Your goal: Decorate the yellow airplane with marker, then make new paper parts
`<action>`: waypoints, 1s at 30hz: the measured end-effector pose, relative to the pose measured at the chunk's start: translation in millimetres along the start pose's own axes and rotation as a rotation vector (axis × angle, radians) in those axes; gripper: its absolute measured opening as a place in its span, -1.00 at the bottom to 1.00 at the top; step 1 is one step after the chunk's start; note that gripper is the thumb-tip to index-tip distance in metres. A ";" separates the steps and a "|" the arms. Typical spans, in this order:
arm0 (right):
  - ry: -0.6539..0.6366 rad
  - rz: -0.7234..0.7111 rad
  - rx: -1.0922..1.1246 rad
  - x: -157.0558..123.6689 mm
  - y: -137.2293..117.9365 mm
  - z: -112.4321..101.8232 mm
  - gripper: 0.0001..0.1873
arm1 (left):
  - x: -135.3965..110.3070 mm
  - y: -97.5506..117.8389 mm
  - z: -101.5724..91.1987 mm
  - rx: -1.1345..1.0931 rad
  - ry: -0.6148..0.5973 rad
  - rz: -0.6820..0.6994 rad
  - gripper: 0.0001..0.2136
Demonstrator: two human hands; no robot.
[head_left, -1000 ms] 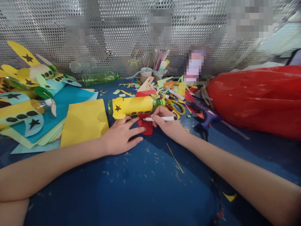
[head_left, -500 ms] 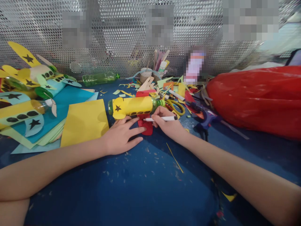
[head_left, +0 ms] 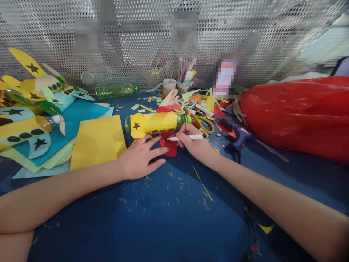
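Lying flat on the blue table (head_left: 136, 222), a red paper cutout (head_left: 171, 150) is steadied by the widely spread fingers of the left hand (head_left: 143, 157). A white marker pen (head_left: 195, 137) is pinched in the fingers of the right hand (head_left: 192, 142), its tip directed at the cutout; whether the paper is touched cannot be told. Just beyond, a yellow-wrapped green bottle (head_left: 158, 122) is laid sideways, its cap near yellow-handled scissors (head_left: 209, 126).
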State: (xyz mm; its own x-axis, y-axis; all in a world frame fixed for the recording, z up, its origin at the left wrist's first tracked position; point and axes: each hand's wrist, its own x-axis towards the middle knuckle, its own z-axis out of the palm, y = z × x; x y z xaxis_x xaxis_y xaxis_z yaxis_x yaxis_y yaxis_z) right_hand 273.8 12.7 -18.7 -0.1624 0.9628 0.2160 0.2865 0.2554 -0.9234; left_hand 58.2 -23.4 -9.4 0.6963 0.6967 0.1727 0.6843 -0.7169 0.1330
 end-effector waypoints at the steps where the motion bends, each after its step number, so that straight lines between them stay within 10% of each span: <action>1: 0.001 -0.001 0.001 -0.1 -0.3 -0.1 -0.81 | 0.0 -0.1 0.2 -0.003 0.004 0.002 -0.59; 30: 0.008 -0.009 0.007 -0.5 1.2 0.0 -0.82 | -0.2 -0.4 0.8 0.008 -0.004 -0.003 -0.59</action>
State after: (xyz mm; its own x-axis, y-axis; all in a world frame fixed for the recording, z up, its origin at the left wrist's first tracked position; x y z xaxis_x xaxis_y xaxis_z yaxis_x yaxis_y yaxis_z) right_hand 274.2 12.6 -19.9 -0.1576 0.9612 0.2264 0.2783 0.2632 -0.9237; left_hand 58.0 -23.2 -10.3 0.6951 0.6988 0.1688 0.6880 -0.7148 0.1256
